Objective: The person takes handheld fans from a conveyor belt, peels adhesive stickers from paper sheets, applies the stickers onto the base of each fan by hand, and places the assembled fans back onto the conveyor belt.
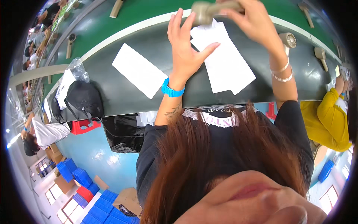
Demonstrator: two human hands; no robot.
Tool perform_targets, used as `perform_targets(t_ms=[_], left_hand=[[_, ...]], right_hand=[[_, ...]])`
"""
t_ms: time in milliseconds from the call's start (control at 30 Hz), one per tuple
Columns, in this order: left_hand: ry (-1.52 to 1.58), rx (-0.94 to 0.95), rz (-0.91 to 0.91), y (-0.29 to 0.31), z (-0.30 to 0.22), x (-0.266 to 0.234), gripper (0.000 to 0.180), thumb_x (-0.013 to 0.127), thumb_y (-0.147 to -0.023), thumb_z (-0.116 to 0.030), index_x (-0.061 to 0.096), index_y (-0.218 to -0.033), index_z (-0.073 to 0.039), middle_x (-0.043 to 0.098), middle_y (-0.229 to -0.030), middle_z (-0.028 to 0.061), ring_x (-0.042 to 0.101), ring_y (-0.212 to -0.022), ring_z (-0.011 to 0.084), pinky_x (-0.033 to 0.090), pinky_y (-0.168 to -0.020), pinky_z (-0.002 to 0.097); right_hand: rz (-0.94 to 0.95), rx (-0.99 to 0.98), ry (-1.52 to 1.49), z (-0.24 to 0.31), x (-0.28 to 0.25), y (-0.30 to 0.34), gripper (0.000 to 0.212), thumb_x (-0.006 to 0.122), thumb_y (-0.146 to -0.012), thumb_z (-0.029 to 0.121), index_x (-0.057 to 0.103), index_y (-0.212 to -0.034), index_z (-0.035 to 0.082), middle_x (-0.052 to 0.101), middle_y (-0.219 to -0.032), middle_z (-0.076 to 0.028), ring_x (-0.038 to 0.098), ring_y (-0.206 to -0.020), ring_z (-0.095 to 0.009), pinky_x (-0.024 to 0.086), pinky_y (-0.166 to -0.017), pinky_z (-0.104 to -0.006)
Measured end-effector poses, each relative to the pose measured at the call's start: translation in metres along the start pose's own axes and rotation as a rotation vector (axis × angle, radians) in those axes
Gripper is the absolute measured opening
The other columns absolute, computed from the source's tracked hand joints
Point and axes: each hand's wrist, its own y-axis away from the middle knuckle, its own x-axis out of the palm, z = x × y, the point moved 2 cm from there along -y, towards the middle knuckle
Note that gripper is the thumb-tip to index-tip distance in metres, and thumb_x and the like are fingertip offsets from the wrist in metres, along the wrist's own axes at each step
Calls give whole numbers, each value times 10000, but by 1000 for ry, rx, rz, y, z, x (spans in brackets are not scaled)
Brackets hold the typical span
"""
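A beige handheld fan (204,14), blurred by motion, is at the top of the head view, past the far end of the white sheets. My right hand (257,24) has its fingers closed around the handle, partly cut off by the frame's upper edge. To the left of the fan head, my left hand (185,50) is raised with fingers stretched and thumb apart, holding nothing. Its thumb overlaps a few overlapping white sheets (229,63) on the dark table. Another white sheet (138,70) lies flat left of my left wrist.
More handheld fans stand on the right of the table (149,33), one with a round grille (289,40) and a smaller one (320,55). Others lie on the green conveyor belt (141,8). A black bag (85,99) sits left. A co-worker in a yellow top (328,119) is right.
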Motion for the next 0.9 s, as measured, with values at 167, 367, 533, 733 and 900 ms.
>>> perform_targets(t_ms=[167, 367, 533, 733, 900], left_hand=[[255, -429, 314, 23, 8, 1, 291, 712, -752, -204, 612, -955, -21, 666, -790, 123, 648, -700, 261, 518, -720, 340], [1058, -1045, 423, 25, 38, 26, 365, 629, -831, -202, 590, -1058, 81, 656, -923, 110, 631, -755, 141, 520, -655, 253], [1128, -1160, 480, 24, 47, 45, 346, 612, -840, -220, 620, -1060, 47, 630, -1031, 94, 610, -811, 131, 516, -713, 269], [1217, -1242, 441, 33, 53, 52, 344, 575, -851, -183, 581, -1099, 56, 601, -1177, 124, 621, -897, 159, 525, -778, 297], [1214, -1232, 460, 33, 54, 53, 349, 572, -850, -179, 577, -1101, 64, 595, -1188, 123, 609, -955, 168, 512, -818, 301]], right_hand=[[88, -14, -383, -7, 39, 42, 368, 633, -806, 45, 549, -1164, 50, 596, -1091, -91, 594, -903, -156, 493, -751, -258], [-135, 252, 134, -103, 75, 69, 181, 632, -805, 78, 619, -972, 8, 615, -845, -87, 601, -697, -158, 488, -674, -275], [-191, 266, 193, -107, 92, 67, 119, 616, -802, 110, 617, -879, 19, 598, -841, -115, 604, -769, -285, 475, -707, -374], [-135, 294, 61, -105, 87, 68, 94, 638, -785, 49, 593, -851, -1, 555, -771, -88, 549, -661, -193, 456, -641, -314], [-172, 265, 98, -106, 89, 67, 81, 629, -783, 26, 582, -841, -5, 541, -777, -91, 537, -654, -185, 447, -631, -304]])
